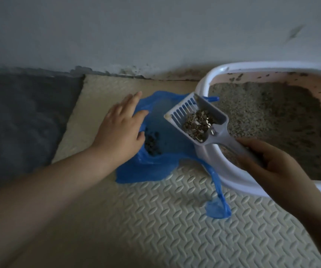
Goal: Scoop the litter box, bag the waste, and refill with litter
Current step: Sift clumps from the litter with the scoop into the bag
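Note:
A white litter box [213, 161] with grey litter [262, 117] stands at the right, against the wall. My right hand [271, 161] grips the handle of a pale slotted scoop [186, 107]. The scoop carries a clump of waste [198, 120] and hangs over the box's left rim. A blue plastic bag [155, 167] lies flat on the mat left of the box, with dark waste [151, 144] inside. My left hand [121, 124] rests on the bag's left part with fingers straight and spread.
A cream textured foam mat [155, 229] covers the floor under the bag and box. A dark grey cushion or cloth [20, 122] lies at the left. The grey wall [136, 35] runs along the back, with dirt at its base.

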Available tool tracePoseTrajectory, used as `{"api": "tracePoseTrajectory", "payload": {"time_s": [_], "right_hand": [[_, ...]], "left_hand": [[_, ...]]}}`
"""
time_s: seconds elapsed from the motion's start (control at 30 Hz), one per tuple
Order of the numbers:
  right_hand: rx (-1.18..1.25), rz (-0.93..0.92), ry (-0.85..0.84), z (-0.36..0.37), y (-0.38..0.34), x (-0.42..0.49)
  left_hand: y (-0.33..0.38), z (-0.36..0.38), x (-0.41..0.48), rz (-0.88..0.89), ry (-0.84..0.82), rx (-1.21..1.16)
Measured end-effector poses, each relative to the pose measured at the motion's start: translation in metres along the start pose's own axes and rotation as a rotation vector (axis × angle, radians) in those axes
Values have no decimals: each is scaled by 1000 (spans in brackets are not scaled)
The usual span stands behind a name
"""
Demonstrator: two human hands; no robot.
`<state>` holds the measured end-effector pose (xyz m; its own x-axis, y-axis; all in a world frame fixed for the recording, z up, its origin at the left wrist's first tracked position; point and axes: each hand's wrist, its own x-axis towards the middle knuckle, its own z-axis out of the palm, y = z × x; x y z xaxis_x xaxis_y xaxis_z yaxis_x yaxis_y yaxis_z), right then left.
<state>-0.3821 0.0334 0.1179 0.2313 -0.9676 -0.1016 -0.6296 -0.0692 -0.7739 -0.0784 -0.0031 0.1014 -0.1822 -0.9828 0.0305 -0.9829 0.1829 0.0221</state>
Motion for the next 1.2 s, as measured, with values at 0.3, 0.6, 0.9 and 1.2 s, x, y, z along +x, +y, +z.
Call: {"api": "tracePoseTrajectory", "payload": {"time_s": [0.3, 0.6, 0.9, 1.2], "right_hand": [[-269, -38, -132, 28, -22, 26], [-677, -342, -14, 67, -32, 59], [-741, -391, 31, 67, -20, 58], [-365, -203, -50, 53, -19, 51]], "left_hand": [[-2, -10, -6, -161, -121, -201], [3, -11, -7, -160, -115, -336], [1, -7, -9, -171, -85, -357], [6, -9, -6, -185, -76, -380]]}}
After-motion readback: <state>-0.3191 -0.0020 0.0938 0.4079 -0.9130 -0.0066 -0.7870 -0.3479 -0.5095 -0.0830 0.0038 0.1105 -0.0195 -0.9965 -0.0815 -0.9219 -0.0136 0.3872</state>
